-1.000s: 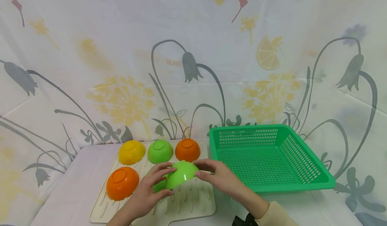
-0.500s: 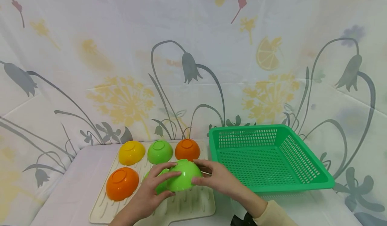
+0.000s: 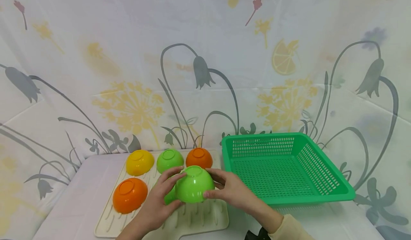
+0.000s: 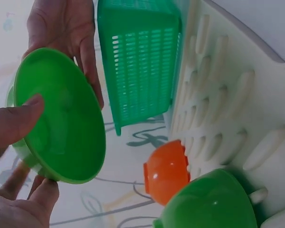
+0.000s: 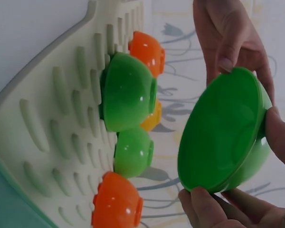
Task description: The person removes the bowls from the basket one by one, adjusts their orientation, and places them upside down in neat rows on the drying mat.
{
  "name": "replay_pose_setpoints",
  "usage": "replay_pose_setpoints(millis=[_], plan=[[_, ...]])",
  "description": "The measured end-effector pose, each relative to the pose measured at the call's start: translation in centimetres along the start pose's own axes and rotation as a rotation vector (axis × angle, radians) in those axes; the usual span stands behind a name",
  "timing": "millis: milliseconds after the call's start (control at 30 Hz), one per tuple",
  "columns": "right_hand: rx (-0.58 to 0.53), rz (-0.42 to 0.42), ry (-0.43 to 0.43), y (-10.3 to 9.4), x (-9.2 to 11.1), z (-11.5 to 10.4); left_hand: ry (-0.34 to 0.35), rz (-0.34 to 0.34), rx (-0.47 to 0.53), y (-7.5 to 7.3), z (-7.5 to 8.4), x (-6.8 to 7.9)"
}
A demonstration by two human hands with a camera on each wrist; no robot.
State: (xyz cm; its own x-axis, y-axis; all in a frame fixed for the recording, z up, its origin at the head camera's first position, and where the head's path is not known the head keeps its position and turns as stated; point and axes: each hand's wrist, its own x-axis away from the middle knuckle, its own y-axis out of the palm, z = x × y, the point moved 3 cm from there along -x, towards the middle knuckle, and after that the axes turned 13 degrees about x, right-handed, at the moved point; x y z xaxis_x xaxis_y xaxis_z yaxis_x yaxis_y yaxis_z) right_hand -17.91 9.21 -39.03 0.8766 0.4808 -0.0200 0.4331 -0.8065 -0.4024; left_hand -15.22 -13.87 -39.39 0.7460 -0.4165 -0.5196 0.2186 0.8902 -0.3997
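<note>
Both hands hold a green bowl (image 3: 194, 185) upside down above the drying rack (image 3: 205, 216). Its hollow inside shows in the left wrist view (image 4: 66, 123) and the right wrist view (image 5: 218, 128). My left hand (image 3: 159, 198) has it by the left side, fingertips on the outer wall and thumb near the rim. From the right, my right hand (image 3: 229, 190) pinches it between thumb and fingers. Another green bowl (image 3: 170, 196) stands upside down on the rack, mostly hidden behind the left hand and the held bowl.
Behind the hands a yellow bowl (image 3: 140, 162), a green bowl (image 3: 170, 161) and an orange bowl (image 3: 199, 159) sit upturned in a row. A larger orange bowl (image 3: 130, 195) sits at the rack's left. The green plastic basket (image 3: 334, 172) stands at the right; a patterned curtain (image 3: 205, 100) hangs behind.
The held bowl has turned between the hands, from tilted to nearly level with its base upward. Right thumb has slid lower along its side. The bowls on the rack stay put.
</note>
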Motion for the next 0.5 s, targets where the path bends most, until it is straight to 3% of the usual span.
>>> replay_pose_setpoints(millis=[100, 333, 500], plan=[[-0.002, 0.028, -0.020, 0.03, 0.05, 0.10, -0.056, 0.022, 0.097, -0.05, -0.14, -0.07], [-0.032, 0.095, -0.080, 0.32, 0.34, -0.25, -0.268, 0.032, 0.201, -0.22, -0.33, -0.21], [-0.065, 0.123, -0.074, 0.68, 0.49, -0.36, -0.303, 0.003, 0.229, -0.26, -0.50, -0.24]])
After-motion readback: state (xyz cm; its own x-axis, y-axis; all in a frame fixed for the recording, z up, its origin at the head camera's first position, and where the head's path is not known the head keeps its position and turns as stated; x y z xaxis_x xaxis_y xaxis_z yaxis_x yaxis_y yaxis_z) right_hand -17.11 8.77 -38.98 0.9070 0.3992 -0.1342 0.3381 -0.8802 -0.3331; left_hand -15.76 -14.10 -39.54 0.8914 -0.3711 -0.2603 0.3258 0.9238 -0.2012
